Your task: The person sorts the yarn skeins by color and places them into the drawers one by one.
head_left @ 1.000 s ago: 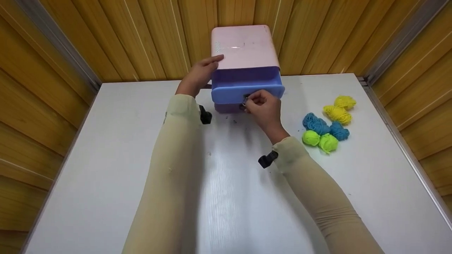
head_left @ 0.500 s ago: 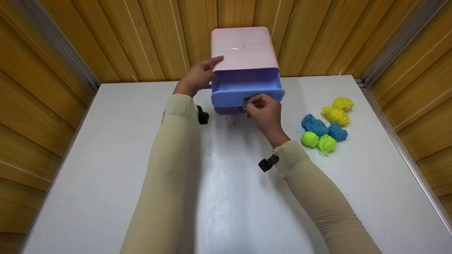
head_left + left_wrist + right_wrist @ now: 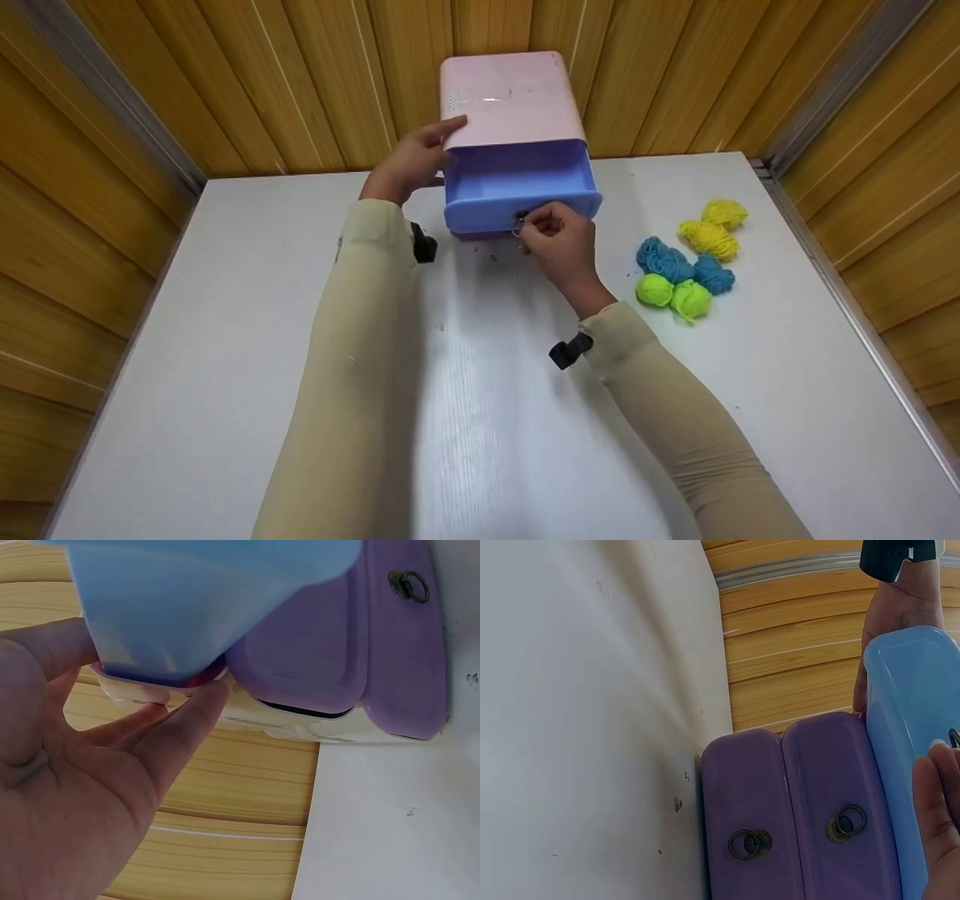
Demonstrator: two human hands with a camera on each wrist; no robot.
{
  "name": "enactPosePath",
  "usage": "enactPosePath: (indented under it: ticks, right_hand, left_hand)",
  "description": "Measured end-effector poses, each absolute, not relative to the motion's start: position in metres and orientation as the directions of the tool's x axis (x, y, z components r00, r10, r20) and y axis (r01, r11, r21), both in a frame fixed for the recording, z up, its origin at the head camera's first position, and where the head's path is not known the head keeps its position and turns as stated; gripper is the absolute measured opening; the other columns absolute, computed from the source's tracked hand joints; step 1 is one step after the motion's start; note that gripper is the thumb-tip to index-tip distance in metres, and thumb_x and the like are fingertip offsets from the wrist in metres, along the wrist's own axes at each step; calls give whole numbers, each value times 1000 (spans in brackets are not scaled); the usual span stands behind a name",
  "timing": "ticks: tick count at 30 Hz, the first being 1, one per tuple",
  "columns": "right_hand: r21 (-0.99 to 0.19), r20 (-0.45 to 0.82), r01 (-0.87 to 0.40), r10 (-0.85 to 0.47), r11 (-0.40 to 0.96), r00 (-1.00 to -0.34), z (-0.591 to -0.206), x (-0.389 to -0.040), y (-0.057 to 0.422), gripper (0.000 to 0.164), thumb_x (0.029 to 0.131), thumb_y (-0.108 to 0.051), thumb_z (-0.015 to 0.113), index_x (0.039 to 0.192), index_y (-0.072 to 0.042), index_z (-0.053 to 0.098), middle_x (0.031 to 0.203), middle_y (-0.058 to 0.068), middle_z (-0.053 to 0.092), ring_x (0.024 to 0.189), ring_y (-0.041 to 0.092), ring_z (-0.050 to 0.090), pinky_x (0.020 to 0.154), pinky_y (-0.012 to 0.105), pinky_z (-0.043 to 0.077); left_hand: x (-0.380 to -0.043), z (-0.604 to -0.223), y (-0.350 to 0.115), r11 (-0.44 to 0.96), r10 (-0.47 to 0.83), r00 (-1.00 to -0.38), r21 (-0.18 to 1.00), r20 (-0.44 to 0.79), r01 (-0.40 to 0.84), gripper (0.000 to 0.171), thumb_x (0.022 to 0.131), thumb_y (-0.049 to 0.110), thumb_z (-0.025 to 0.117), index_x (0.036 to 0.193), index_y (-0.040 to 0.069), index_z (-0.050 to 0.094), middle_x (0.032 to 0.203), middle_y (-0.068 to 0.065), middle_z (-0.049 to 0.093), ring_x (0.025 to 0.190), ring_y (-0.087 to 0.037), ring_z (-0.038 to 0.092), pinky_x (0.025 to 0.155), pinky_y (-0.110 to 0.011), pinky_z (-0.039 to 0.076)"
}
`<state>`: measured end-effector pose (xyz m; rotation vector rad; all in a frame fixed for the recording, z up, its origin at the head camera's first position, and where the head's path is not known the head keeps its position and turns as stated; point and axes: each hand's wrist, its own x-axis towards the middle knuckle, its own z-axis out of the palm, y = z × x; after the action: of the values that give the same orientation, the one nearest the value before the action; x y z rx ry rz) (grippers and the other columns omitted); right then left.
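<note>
A small chest of drawers with a pink top [image 3: 510, 101] stands against the back wall. Its upper blue drawer [image 3: 480, 215] is pulled out, and its bare inside shows. With thumb and fingertips, my right hand [image 3: 561, 244] pinches the metal ring pull [image 3: 517, 226] on the blue front. My left hand [image 3: 409, 161] rests on the chest's left upper edge, one finger lying on the pink top. In the left wrist view, its fairly straight fingers [image 3: 184, 731] touch the side of the casing. Two purple drawers [image 3: 844, 814] below are shut, each with a ring pull.
Right of the chest, balls of yarn lie on the white table [image 3: 480, 420]: yellow yarn [image 3: 709, 238], blue yarn [image 3: 664, 260] and lime green yarn [image 3: 690, 298]. Wood-patterned walls [image 3: 315, 82] enclose the back and sides. Small dark specks dot the table before the chest.
The blue drawer has come further out toward me, drawn by my right hand on its ring. My left hand stays at the chest's edge. The yarn balls lie as before.
</note>
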<state>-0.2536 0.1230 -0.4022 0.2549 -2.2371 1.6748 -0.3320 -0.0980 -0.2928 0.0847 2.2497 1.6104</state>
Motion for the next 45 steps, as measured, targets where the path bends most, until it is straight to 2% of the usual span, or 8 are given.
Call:
enactPosePath:
  ticks: [9,18,34,40,45]
  right_hand:
    - [-897,380,-356,44,260,-924,-406,-248,124,5,81,-5,62,84,-5,66,73,10,68,59,19,65,55,30,55]
    - [-890,384,-357,45,283,-922,-409,-248,124,5,83,-7,61,85,-6,66,74,8,68,60,18,66,57,30,57]
    - [-875,387,-370,-7,311,-922,-411,-249,129,10,89,-13,63,95,-7,67,88,7,71,74,16,70,68,27,58]
    - [-863,401,-388,-26,325,-916,-412,-247,132,12,90,-14,63,100,-9,68,95,5,72,78,15,69,71,27,58]
    - [-876,397,-387,-26,288,-918,-415,-242,133,13,90,-12,64,101,-10,69,95,6,71,80,21,71,71,27,58]
  left_hand:
    - [-330,-295,-101,345,271,-932,928,-242,-140,60,97,4,48,145,40,43,160,4,26,136,-21,43,110,-44,41]
    - [-329,-296,-100,321,267,-932,935,-244,-153,59,97,5,47,143,42,45,158,3,30,135,-21,44,110,-44,40]
    - [-332,-296,-98,335,257,-940,933,-225,-131,63,97,1,45,144,43,43,160,4,27,139,-20,40,108,-41,42]
    - [-331,-299,-96,340,273,-946,938,-174,-74,63,98,0,42,148,39,38,160,3,26,141,-21,38,108,-41,43]
    - [-328,-311,-100,268,261,-957,962,-124,-51,65,100,7,46,153,39,25,159,-2,29,139,-24,41,109,-45,41]
